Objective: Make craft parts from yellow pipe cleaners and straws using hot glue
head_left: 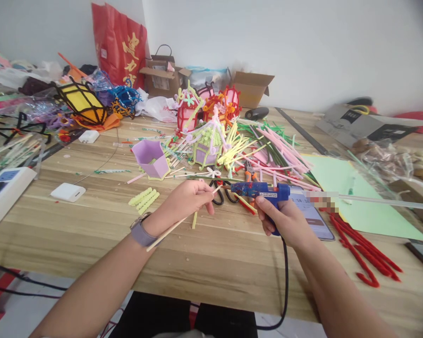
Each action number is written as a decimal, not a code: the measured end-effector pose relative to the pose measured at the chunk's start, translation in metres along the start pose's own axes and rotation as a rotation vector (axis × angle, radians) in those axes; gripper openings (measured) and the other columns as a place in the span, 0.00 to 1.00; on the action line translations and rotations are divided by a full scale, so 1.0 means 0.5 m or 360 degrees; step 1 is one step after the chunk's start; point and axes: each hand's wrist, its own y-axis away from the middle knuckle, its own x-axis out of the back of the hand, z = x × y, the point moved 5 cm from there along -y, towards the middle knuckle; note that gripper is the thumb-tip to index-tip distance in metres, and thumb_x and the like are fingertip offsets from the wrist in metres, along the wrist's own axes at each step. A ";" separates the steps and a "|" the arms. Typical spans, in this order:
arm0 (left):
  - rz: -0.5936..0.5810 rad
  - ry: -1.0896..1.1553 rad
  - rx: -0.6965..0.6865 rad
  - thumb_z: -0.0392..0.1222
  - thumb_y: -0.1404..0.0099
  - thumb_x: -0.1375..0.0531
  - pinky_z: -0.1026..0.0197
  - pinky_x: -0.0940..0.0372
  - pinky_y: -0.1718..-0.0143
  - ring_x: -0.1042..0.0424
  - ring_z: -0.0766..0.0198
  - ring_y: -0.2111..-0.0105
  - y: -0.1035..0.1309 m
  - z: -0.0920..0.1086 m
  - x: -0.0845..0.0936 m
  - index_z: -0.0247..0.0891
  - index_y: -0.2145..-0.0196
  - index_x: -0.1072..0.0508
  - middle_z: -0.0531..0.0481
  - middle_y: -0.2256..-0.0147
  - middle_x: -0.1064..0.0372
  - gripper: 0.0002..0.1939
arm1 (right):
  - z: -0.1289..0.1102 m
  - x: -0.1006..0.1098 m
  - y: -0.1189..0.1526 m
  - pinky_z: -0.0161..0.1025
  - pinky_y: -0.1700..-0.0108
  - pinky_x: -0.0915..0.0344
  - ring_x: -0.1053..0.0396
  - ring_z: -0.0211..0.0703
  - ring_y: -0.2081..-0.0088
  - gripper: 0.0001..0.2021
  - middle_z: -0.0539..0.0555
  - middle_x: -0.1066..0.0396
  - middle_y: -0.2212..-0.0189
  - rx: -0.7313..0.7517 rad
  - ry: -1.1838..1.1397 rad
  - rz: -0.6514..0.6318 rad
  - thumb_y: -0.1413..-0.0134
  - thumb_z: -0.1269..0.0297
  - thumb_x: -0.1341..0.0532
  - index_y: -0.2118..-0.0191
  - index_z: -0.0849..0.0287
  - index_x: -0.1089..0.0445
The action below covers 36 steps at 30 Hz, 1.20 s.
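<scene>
A thin wooden stick (172, 228) is pinched in the fingers of my left hand (193, 199), its lower end reaching back past the wrist. My right hand (285, 216) grips a blue hot glue gun (252, 190) by its handle. The nozzle points left, close to the stick's upper tip; whether they touch I cannot tell. Beyond my left hand stands a purple six-sided paper cup (150, 157) with yellow-green trim at its base. Yellow-green twisted strips (144, 201) lie left of that hand. Black-handled scissors (216, 197) and orange-handled pliers (249, 174) lie behind the nozzle.
Behind are a pipe-cleaner lantern (206, 145) and heaped pink stems (282, 145). A phone (315, 218) and red pipe cleaners (363, 253) lie right, with a green sheet (366, 206) beyond. The gun's black cord (285, 277) drops over the front edge. A power strip (10, 195) sits left.
</scene>
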 end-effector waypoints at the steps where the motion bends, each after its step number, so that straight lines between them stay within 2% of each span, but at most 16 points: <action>1: -0.0001 -0.0001 0.0001 0.49 0.37 0.45 0.67 0.51 0.80 0.45 0.71 0.81 0.000 0.000 0.000 0.35 0.75 0.25 0.51 0.77 0.30 0.17 | 0.000 0.000 0.000 0.32 0.88 0.42 0.47 0.32 0.90 0.27 0.43 0.47 0.93 -0.0003 -0.0004 0.0008 0.60 0.34 0.37 0.82 0.55 0.41; 7: -0.0013 -0.0012 -0.0024 0.48 0.37 0.46 0.66 0.52 0.80 0.46 0.71 0.81 0.005 0.006 -0.001 0.34 0.78 0.26 0.50 0.76 0.30 0.19 | -0.001 -0.001 0.001 0.32 0.88 0.42 0.46 0.33 0.90 0.27 0.43 0.47 0.93 -0.0012 0.0019 0.0027 0.60 0.34 0.38 0.81 0.55 0.41; 18: -0.0014 -0.0016 -0.0014 0.48 0.37 0.45 0.66 0.51 0.80 0.43 0.71 0.81 -0.003 -0.007 -0.002 0.34 0.71 0.24 0.51 0.76 0.29 0.17 | 0.003 0.003 0.002 0.32 0.87 0.41 0.45 0.33 0.90 0.28 0.42 0.47 0.93 0.0004 0.0072 0.0032 0.59 0.34 0.38 0.81 0.55 0.42; 30: -0.0023 0.0029 -0.0014 0.46 0.37 0.45 0.66 0.52 0.80 0.46 0.72 0.82 -0.001 0.002 -0.003 0.34 0.70 0.25 0.51 0.77 0.29 0.14 | 0.011 0.006 0.002 0.32 0.86 0.43 0.44 0.34 0.90 0.27 0.42 0.47 0.93 -0.0025 0.0114 0.0055 0.59 0.33 0.39 0.79 0.55 0.42; 33: -0.0023 0.0065 0.0004 0.46 0.37 0.45 0.67 0.52 0.80 0.46 0.71 0.82 -0.001 -0.001 -0.003 0.34 0.69 0.26 0.52 0.77 0.28 0.14 | 0.013 0.005 0.001 0.32 0.86 0.45 0.45 0.33 0.90 0.27 0.43 0.46 0.93 -0.0018 0.0065 0.0002 0.56 0.34 0.40 0.80 0.56 0.40; 36: -0.0018 0.0084 0.0010 0.48 0.37 0.45 0.67 0.52 0.80 0.47 0.72 0.82 0.000 -0.003 -0.003 0.34 0.69 0.26 0.52 0.78 0.28 0.14 | 0.009 0.000 0.001 0.32 0.85 0.46 0.47 0.32 0.90 0.25 0.44 0.45 0.93 0.0006 -0.0035 -0.0116 0.52 0.37 0.41 0.76 0.58 0.34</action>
